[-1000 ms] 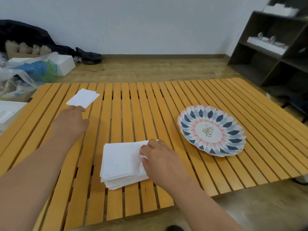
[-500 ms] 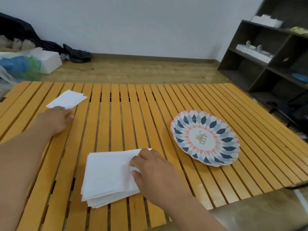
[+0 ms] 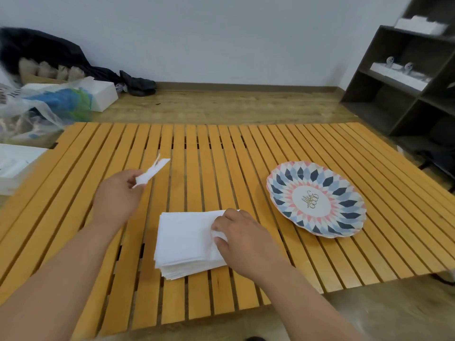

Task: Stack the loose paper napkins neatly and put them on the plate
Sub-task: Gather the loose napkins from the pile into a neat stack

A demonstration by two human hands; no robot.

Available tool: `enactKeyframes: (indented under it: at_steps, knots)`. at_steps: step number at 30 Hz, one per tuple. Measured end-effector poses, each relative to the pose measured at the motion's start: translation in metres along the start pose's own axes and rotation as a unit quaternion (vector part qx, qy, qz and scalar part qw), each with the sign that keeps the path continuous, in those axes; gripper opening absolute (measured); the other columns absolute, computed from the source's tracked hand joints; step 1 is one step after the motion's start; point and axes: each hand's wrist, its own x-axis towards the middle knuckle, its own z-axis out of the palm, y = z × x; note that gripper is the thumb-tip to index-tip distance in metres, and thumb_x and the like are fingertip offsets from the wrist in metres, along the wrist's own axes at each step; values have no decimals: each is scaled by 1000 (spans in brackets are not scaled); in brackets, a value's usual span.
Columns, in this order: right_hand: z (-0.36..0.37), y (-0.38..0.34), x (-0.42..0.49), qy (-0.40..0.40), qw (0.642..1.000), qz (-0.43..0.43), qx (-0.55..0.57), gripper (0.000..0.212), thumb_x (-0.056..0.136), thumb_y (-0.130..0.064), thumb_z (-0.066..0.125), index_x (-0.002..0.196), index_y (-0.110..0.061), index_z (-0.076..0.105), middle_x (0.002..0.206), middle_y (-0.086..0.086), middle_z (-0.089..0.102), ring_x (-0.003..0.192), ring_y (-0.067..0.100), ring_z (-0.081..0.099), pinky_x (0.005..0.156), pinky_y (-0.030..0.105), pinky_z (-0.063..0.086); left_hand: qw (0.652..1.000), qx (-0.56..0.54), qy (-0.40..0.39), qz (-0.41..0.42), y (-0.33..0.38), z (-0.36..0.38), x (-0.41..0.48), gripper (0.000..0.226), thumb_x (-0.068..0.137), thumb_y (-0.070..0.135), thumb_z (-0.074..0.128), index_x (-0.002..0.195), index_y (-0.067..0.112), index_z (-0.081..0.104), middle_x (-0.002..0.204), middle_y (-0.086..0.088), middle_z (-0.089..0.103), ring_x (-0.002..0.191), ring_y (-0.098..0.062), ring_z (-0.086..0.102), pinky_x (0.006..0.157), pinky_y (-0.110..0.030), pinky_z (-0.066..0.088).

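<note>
Your left hand is raised above the slatted wooden surface, forearm reaching forward from the lower left, fingers pinched closed on a single loose napkin that sticks up and away from the fingertips, clear of the slats. Your right hand lies palm down on the right edge of the napkin stack, fingers curled onto the top sheets and pressing them, with the thumb side tucked against the paper. The stack sits on the surface near its front edge, between your two forearms. The patterned plate lies to the right of the stack, apart from it, with nothing on it. Half a second ago your left hand was stretched far to the left with its fingertips on that napkin, which lay flat on the slats; now the napkin is lifted and carried nearer the stack. Your right hand has kept its place on the stack.
</note>
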Motion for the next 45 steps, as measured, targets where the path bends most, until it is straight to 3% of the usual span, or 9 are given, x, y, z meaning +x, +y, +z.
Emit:
enactKeyframes:
  at_steps: [5, 8, 12, 15, 20, 24, 31, 38, 45]
  knots:
    - [-5, -3, 3, 41, 994, 67, 80, 27, 96, -27, 47, 121, -26, 57, 111, -10, 58, 104, 8, 54, 87, 25, 47, 985, -168, 16, -16, 59, -20, -43, 9, 92, 22, 58, 91, 19, 66, 83, 6, 66, 76, -21, 63, 61, -36, 53]
    - [-16, -7, 5, 88, 956, 145, 237, 19, 95, -30, 51, 113, -28, 59, 96, -18, 59, 86, 1, 57, 71, 16, 46, 936, -338, -1, -100, 90, -40, -67, 15, 95, 23, 55, 81, 20, 61, 84, 2, 66, 78, -17, 64, 54, -28, 55]
    - [-33, -10, 2, 58, 838, 211, 499, 17, 96, -36, 51, 105, -26, 61, 98, -8, 67, 78, 8, 69, 70, 22, 43, 851, -465, -70, -233, 112, -54, -100, 19, 94, 26, 56, 79, 18, 64, 75, 2, 68, 65, -17, 62, 53, -29, 50]
    - [-40, -11, -3, 7, 754, 232, 615, 24, 95, -43, 50, 106, -26, 63, 89, -5, 66, 68, 12, 65, 65, 29, 45, 847, -450, -101, -266, 110, -49, -114, 16, 94, 28, 56, 84, 20, 66, 80, -2, 67, 69, -20, 61, 58, -32, 50]
    - [-39, -3, -6, 38, 807, 197, 556, 9, 92, -21, 61, 98, -17, 66, 82, -6, 69, 78, 10, 59, 60, 23, 47, 840, -448, -125, -281, 103, -45, -112, 16, 91, 39, 56, 97, 28, 67, 91, -5, 69, 81, -24, 65, 65, -35, 52]
    - [-35, -1, -4, 54, 815, 222, 533, 6, 91, -14, 60, 95, -11, 63, 81, -7, 68, 80, 7, 61, 55, 18, 51, 867, -404, -135, -258, 93, -38, -107, 40, 82, 15, 72, 117, 28, 56, 101, -1, 69, 92, -24, 65, 74, -44, 56]
    - [-21, 3, 1, 67, 867, 232, 435, 10, 94, -20, 56, 101, -14, 58, 92, 3, 68, 74, 16, 64, 60, 25, 57, 934, -291, -70, -195, 79, -19, -103, 21, 81, 9, 73, 88, 26, 62, 97, 9, 66, 97, -17, 61, 67, -30, 45]
    - [-16, 12, 6, 87, 858, 238, 447, 13, 96, -17, 53, 91, -12, 64, 91, 8, 68, 81, 23, 64, 53, 20, 50, 933, -301, -80, -178, 81, -18, -103, 38, 79, 9, 75, 104, 33, 60, 94, 12, 69, 88, -9, 64, 64, -28, 49]
    - [0, 23, 12, 95, 898, 230, 362, 12, 96, -20, 52, 88, -17, 61, 84, 5, 66, 72, 12, 57, 67, 29, 48, 943, -267, -112, -163, 71, -11, -98, 49, 66, 15, 85, 105, 31, 61, 100, 14, 65, 88, -11, 64, 66, -26, 50]
